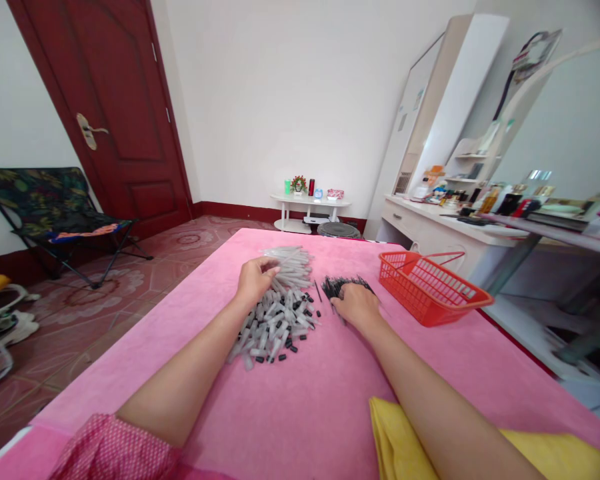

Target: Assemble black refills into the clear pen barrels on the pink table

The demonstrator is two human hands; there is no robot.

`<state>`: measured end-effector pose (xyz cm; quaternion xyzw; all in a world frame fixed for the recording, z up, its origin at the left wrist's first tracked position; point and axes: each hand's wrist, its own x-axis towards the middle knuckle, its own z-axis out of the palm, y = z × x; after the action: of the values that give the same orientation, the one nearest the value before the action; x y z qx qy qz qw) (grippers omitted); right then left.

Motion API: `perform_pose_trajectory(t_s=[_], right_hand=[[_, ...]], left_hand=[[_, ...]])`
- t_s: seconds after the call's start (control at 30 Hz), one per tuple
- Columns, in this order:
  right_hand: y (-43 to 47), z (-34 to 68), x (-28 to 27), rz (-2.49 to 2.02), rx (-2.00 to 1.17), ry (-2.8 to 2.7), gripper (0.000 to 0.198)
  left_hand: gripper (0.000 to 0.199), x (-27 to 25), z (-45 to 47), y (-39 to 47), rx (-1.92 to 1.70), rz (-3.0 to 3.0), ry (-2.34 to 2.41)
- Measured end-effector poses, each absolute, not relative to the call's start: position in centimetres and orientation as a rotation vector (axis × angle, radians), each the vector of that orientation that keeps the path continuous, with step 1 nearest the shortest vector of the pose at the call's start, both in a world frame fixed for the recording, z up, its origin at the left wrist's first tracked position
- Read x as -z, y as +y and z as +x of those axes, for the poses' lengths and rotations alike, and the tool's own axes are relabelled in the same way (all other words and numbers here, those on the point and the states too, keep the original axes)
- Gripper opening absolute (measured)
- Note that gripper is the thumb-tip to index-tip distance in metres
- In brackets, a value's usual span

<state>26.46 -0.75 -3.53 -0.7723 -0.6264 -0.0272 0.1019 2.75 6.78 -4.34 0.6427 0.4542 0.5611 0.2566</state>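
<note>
A pile of translucent white pen barrels (294, 261) lies on the pink-covered table. My left hand (255, 283) is at its left side, thumb and fingers closed together on a barrel's end, though the fingertips are partly hidden. Just below, a heap of clear pen caps (273, 327) is mixed with small black plugs (282, 357). To the right, my right hand (357, 305) reaches down over a bunch of thin black pen refills (334, 285). Its fingers are curled in among them, and a dark thin end shows below the thumb. One black refill (318, 291) lies apart between the piles.
A red plastic basket (437, 293) with a handle stands at the table's right side. Yellow cloth (405, 440) lies under my right forearm. Beyond are a white stand (307, 200), a dresser (445, 223) with bottles, a folding chair (65, 207) and a red door (105, 113).
</note>
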Motion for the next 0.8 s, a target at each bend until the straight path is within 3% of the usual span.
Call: perform_pose_trajectory(t_s=[0.33, 0.67, 0.8], right_hand=[[3.4, 28.5, 0.4, -2.196, -0.446, -1.806, 0.009], [1.3, 26.3, 0.3, -1.628, -0.623, -1.67, 0.034], [1.3, 26.9, 0.2, -1.354, -0.503, -1.663, 0.029]], left_hand=[[0.022, 5.2, 1.6, 7.5, -1.515, 1.843, 1.304], [0.02, 4.8, 2.0, 6.9, -1.503, 1.981, 1.308], [0.02, 4.4, 2.1, 6.2, -1.465, 2.067, 1.337]])
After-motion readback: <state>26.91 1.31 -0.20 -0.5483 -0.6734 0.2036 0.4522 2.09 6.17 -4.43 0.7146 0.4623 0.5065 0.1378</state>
